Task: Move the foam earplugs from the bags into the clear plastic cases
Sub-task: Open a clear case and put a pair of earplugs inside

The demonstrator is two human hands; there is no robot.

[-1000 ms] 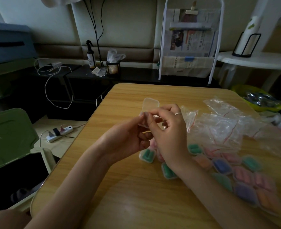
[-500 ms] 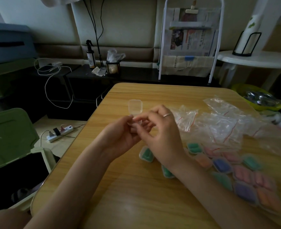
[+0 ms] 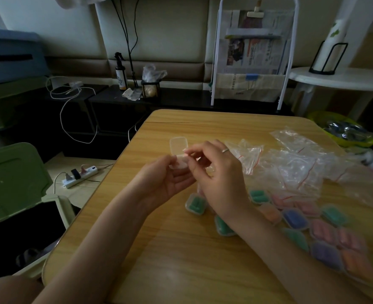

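Observation:
A small clear plastic case (image 3: 179, 153) is held above the wooden table (image 3: 181, 249), its lid standing open and upright. My left hand (image 3: 163, 181) cradles the case's base from below with curled fingers. My right hand (image 3: 218, 178), with a ring on one finger, pinches at the case's rim with thumb and forefinger. Whether an earplug lies inside is hidden. Several filled cases sit to the right: green (image 3: 195, 204), blue (image 3: 295, 219), pink (image 3: 322, 230), orange (image 3: 271, 213) and purple (image 3: 327, 254). Empty clear zip bags (image 3: 290, 165) with red seals lie behind them.
An open green bin (image 3: 12, 178) stands left of the table beside a white power strip (image 3: 80, 175) on the floor. A newspaper rack (image 3: 251, 55) and a spray bottle (image 3: 121, 73) stand behind the table. A yellow-green bowl (image 3: 347, 132) sits at the far right.
The case and both hands have shifted slightly left and lower than a second ago; the lid stays open.

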